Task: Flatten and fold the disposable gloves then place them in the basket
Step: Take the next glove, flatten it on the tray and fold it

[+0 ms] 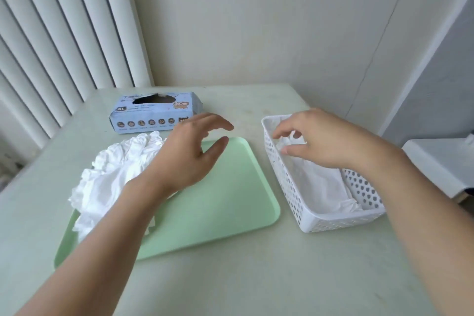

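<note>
Hands hovering over tray and basket

Crumpled gloves (112,174) are lying on the green tray (218,213), left of the released left hand (189,154). Right hand (325,141), fingers loose and grasping nothing, is hovering above folded gloves (325,187) inside the basket (289,187).

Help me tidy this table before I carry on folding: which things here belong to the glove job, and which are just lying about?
Part of the job:
pile of crumpled gloves
green tray
white basket
folded gloves in the basket

Lying about:
blue glove box
white appliance at the right edge
</note>
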A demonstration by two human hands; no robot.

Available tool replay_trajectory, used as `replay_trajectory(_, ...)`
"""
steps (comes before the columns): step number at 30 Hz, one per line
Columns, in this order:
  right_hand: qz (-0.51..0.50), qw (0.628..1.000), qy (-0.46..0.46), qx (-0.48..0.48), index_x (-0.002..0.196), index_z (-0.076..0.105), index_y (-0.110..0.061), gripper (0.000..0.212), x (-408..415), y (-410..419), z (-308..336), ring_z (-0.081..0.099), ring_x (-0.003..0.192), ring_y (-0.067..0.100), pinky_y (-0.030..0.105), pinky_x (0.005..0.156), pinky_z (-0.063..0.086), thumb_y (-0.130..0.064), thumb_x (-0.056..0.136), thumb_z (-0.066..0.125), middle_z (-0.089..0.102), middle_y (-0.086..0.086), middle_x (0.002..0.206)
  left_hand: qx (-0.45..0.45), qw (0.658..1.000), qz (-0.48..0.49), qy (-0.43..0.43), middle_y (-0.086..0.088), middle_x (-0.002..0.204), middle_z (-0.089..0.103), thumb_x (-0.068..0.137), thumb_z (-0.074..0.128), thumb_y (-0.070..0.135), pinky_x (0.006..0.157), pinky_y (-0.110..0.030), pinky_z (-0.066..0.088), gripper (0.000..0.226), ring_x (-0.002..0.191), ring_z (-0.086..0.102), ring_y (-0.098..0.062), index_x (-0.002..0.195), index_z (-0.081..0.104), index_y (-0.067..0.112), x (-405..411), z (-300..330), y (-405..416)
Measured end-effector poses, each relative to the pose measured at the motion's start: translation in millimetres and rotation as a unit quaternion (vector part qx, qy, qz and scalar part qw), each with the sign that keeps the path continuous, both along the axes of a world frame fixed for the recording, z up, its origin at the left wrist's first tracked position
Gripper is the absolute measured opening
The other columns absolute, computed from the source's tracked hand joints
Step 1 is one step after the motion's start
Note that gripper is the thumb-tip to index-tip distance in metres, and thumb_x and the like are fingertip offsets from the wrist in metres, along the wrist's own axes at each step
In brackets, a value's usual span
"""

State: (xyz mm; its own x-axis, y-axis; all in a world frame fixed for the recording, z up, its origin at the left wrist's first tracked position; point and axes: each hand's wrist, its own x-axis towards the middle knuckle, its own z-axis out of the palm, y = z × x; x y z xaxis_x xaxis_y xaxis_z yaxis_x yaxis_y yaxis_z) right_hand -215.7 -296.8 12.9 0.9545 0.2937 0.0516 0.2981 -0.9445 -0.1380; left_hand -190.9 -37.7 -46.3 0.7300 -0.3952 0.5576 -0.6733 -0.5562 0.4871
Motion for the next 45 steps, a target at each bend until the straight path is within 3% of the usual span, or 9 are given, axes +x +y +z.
replay_trajectory(4, 0.161, 0.955, -0.043, 0.244, 0.1, 0.079, -0.023, 0.018, -17.3, 109.9, -18.3, 0.062, 0.08, 0.005, 0.016, 0.076, 0.048, -0.028, 0.083, 0.081, 0.071, -0.015, 0.091, -0.119, 0.986, 0.113, 0.016, 0.018, 0.113, 0.07, 0.1, 0.059, 0.009, 0.099, -0.021, 0.05, 0.023, 0.11, 0.066, -0.003, 0.111, 0.071, 0.026, -5.3, 2.2, 82.6)
replay_trajectory(10, 0.269, 0.948, -0.086, 0.144, 0.141, 0.054, -0.022, 0.073, -12.9, 236.8, -96.4, 0.041, 0.136, 0.02, 0.039, 0.114, 0.037, -0.054, 0.08, 0.077, 0.051, -0.002, 0.145, -0.036, 0.962, 0.251, 0.103, 0.002, 0.145, 0.057, 0.103, 0.039, 0.039, 0.109, -0.021, 0.031, 0.047, 0.138, 0.049, -0.015, 0.139, 0.061, 0.017, -17.6, -56.1, 167.9)
replay_trajectory(15, 0.215, 0.957, -0.087, 0.174, 0.128, 0.067, -0.021, 0.056, 16.6, 255.5, -136.1, 0.055, 0.122, 0.021, 0.039, 0.108, 0.042, -0.042, 0.079, 0.081, 0.063, -0.002, 0.129, -0.168, 0.936, 0.223, 0.213, 0.008, 0.152, 0.049, 0.091, 0.032, 0.071, 0.122, -0.035, 0.03, 0.081, 0.141, 0.043, -0.003, 0.152, 0.046, 0.02, -41.6, -95.3, 176.8)
replay_trajectory(19, 0.164, 0.907, -0.078, 0.38, 0.105, 0.076, -0.014, 0.035, 32.6, 241.4, -154.6, 0.064, 0.096, 0.007, 0.018, 0.09, 0.048, -0.028, 0.075, 0.089, 0.072, -0.005, 0.103, -0.078, 0.955, 0.19, 0.213, 0.011, 0.159, 0.037, 0.073, 0.053, 0.088, 0.119, -0.031, 0.03, 0.111, 0.146, 0.033, -0.001, 0.161, 0.023, 0.027, -44.1, -97.2, 181.1)
replay_trajectory(22, 0.102, 0.868, -0.097, 0.477, 0.083, 0.076, -0.011, 0.015, 42.8, 233.9, -159.4, 0.065, 0.078, 0.014, 0.028, 0.072, 0.053, -0.013, 0.074, 0.088, 0.071, -0.003, 0.083, -0.009, 0.965, 0.178, 0.193, 0.021, 0.163, 0.022, 0.057, 0.068, 0.089, 0.119, -0.018, 0.017, 0.132, 0.149, 0.018, 0.004, 0.162, 0.013, 0.03, -41.3, -100.1, 181.9)
replay_trajectory(30, 0.017, 0.805, -0.016, 0.593, 0.077, 0.078, -0.01, 0.01, 58.7, 220.5, -162.9, 0.064, 0.071, 0.011, 0.027, 0.069, 0.05, -0.014, 0.087, 0.078, 0.075, -0.001, 0.078, -0.003, 0.966, 0.2, 0.165, 0.02, 0.163, 0.022, 0.065, 0.075, 0.078, 0.118, -0.018, 0.014, 0.123, 0.15, 0.016, 0.002, 0.162, 0.017, 0.029, -34.0, -106.2, 182.1)
replay_trajectory(38, -0.144, 0.653, 0.118, 0.734, 0.083, 0.068, 0.005, 0.03, 62.0, 206.2, -156.0, 0.052, 0.072, 0.018, 0.033, 0.067, 0.041, -0.022, 0.095, 0.07, 0.064, 0.011, 0.077, 0.085, 0.969, 0.184, 0.142, 0.024, 0.168, -0.002, 0.082, 0.049, 0.082, 0.125, -0.032, 0.008, 0.089, 0.155, -0.009, -0.002, 0.157, 0.012, 0.053, -40.1, -109.7, 181.7)
replay_trajectory(42, -0.273, 0.438, 0.133, 0.846, 0.081, 0.063, -0.011, 0.017, 69.3, 186.6, -139.7, 0.057, 0.059, 0.015, 0.028, 0.059, 0.05, -0.002, 0.095, 0.061, 0.062, 0.003, 0.074, 0.088, 0.963, 0.209, 0.142, 0.015, 0.168, 0.017, 0.089, 0.038, 0.078, 0.125, -0.045, 0.022, 0.07, 0.156, 0.008, -0.011, 0.15, 0.043, 0.045, -40.2, -114.7, 185.8)
replay_trajectory(45, -0.223, 0.315, 0.138, 0.912, 0.088, 0.061, -0.012, 0.013, 66.2, 168.1, -119.2, 0.066, 0.057, 0.014, 0.024, 0.056, 0.057, -0.001, 0.095, 0.06, 0.065, 0.004, 0.079, 0.025, 0.96, 0.253, 0.114, 0.011, 0.16, 0.035, 0.091, 0.037, 0.073, 0.122, -0.05, 0.028, 0.063, 0.153, 0.021, -0.014, 0.139, 0.058, 0.038, -46.4, -99.9, 177.0)
